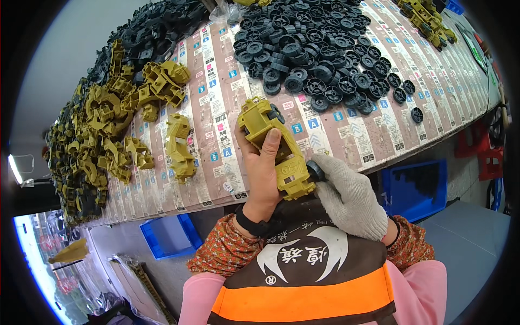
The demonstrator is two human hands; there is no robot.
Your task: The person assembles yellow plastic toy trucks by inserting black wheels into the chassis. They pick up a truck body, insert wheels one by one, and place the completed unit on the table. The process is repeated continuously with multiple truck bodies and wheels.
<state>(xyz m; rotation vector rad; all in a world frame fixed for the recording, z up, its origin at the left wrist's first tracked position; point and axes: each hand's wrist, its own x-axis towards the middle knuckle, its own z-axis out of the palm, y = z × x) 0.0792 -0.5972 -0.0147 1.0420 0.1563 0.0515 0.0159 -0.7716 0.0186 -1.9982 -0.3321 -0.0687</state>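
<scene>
My bare left hand (262, 176) is closed around a yellow plastic toy truck body (291, 157), its thumb lying across the top. The truck is tilted over the table's near edge, and a dark wheel shows near its far end. My right hand (349, 197), in a pale knitted glove, pinches a black toy wheel (315, 170) against the truck's near right side. Whether that wheel sits on an axle is hidden by the fingers. Another yellow truck body (180, 147) lies on the table to the left of my left hand.
A big heap of black wheels (325, 59) spreads over the table (211, 187) beyond my hands. Yellow truck bodies (108, 108) pile up at left, with dark plastic parts (157, 24) behind. More yellow trucks (428, 21) lie far right. Blue bins (172, 236) stand below the table edge.
</scene>
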